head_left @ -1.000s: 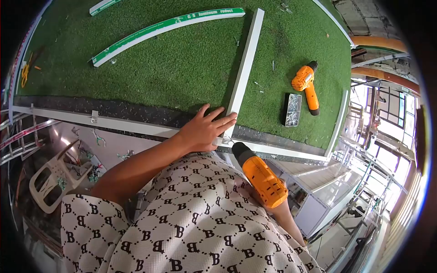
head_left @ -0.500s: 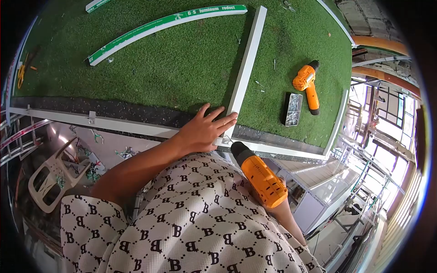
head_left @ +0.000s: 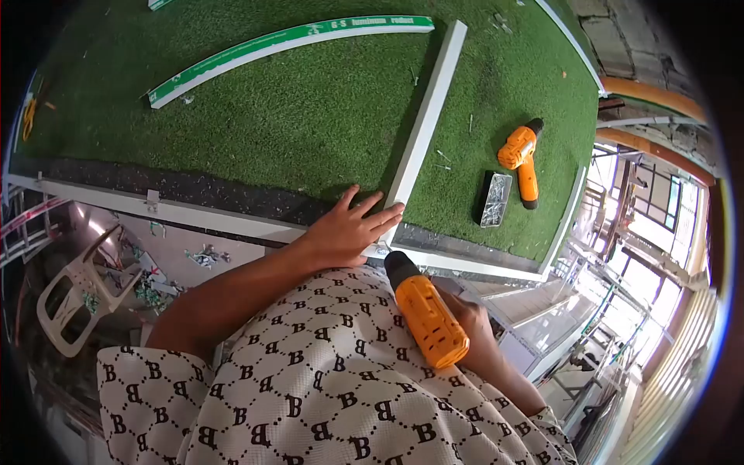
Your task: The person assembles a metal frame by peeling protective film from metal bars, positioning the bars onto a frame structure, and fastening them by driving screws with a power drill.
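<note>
My left hand (head_left: 350, 230) lies with fingers spread at the near end of a white aluminum profile (head_left: 430, 112). Its fingertips rest on the profile where it meets the white frame bar (head_left: 232, 222) along the table's near edge. My right hand (head_left: 471, 329) grips an orange cordless drill (head_left: 428, 314), partly hidden behind its body. The drill's black chuck points at the joint of the two bars, just right of my left hand. The bit tip is too small to make out clearly.
On the green turf tabletop (head_left: 310, 124) lie a second orange drill (head_left: 521, 159), a box of screws (head_left: 496, 199) and a profile with green film (head_left: 287, 48). A plastic chair (head_left: 81, 291) stands below left. Aluminum racks and shelving are at the right.
The view has shifted slightly. The drill in my right hand has swung a little left and more upright, its chuck still by the joint. My left hand keeps its place on the profile.
</note>
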`<state>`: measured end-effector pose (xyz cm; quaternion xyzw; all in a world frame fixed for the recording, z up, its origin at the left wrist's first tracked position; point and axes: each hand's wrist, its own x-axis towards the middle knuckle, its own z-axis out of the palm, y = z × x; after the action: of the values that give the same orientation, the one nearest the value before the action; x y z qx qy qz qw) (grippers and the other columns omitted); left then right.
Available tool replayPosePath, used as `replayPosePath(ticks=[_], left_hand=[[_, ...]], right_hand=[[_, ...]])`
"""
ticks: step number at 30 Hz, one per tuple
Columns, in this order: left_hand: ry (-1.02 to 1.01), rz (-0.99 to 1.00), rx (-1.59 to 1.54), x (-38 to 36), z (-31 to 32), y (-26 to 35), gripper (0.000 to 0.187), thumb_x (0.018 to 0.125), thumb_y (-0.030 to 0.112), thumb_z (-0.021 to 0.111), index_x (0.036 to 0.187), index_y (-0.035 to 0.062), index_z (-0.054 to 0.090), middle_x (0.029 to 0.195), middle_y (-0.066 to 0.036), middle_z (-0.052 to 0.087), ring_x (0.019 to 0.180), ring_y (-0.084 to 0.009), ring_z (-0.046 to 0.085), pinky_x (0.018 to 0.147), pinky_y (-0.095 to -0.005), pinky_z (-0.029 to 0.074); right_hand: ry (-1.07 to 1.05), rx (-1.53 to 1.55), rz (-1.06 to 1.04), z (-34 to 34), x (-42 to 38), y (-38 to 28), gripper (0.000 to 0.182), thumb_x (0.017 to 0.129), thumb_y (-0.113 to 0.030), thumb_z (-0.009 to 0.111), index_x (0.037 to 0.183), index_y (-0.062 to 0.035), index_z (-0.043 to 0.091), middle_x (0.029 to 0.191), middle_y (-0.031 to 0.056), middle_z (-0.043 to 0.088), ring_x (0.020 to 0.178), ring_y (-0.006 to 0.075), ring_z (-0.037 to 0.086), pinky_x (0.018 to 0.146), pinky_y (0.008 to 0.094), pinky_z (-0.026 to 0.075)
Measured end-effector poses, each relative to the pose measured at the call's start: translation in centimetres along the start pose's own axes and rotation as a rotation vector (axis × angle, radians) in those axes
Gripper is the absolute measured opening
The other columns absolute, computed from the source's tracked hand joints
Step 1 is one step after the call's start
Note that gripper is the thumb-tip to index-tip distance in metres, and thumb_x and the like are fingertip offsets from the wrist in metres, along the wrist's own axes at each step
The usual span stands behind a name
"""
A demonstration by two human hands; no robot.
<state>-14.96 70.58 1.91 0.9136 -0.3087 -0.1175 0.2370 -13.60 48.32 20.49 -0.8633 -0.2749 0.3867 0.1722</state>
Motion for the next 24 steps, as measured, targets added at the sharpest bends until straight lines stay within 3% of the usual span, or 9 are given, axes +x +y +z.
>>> replayPosePath(ticks=[4,8,19,24], left_hand=[[-0.001,0.021,-0.063,-0.1,-0.2,-0.2,0.099,0.066,0.043,0.081,0.147,0.009,0.036,0.157,-0.007,0.024,0.139,-0.0351,0.032,0.109,-0.0623,0.027],[-0.003,0.017,-0.019,0.1,0.1,-0.2,0.1,0.066,0.049,0.08,0.147,0.0115,0.035,0.157,-0.005,0.024,0.139,-0.0329,0.032,0.108,-0.0619,0.028],[0.011,-0.012,-0.065,0.2,0.3,0.0,0.103,0.062,0.048,0.083,0.148,0.0151,0.035,0.157,-0.002,0.025,0.139,-0.0297,0.033,0.108,-0.0621,0.028],[0.001,-0.013,-0.047,0.2,0.3,-0.1,0.1,0.063,0.044,0.083,0.147,0.0157,0.037,0.157,-0.002,0.025,0.138,-0.0297,0.033,0.108,-0.0629,0.026]], right_hand=[[0.022,0.012,0.053,1.0,-0.2,0.8,0.06,0.075,-0.025,0.074,0.125,0.0026,0.055,0.092,0.0157,0.069,0.07,0.0277,0.07,0.062,0.0351,0.057],[-0.004,0.0,0.036,0.2,0.3,0.8,0.059,0.075,-0.023,0.074,0.126,0.0007,0.055,0.093,0.0151,0.069,0.07,0.0263,0.07,0.062,0.0341,0.057],[0.001,0.048,-0.036,-0.8,0.7,1.1,0.045,0.079,-0.021,0.073,0.119,-0.0034,0.062,0.115,0.0122,0.065,0.082,0.0239,0.071,0.069,0.0323,0.058],[-0.013,0.098,0.011,-1.7,1.5,0.0,0.049,0.077,-0.024,0.078,0.118,-0.003,0.062,0.11,0.0118,0.068,0.085,0.0225,0.071,0.072,0.0326,0.058]])
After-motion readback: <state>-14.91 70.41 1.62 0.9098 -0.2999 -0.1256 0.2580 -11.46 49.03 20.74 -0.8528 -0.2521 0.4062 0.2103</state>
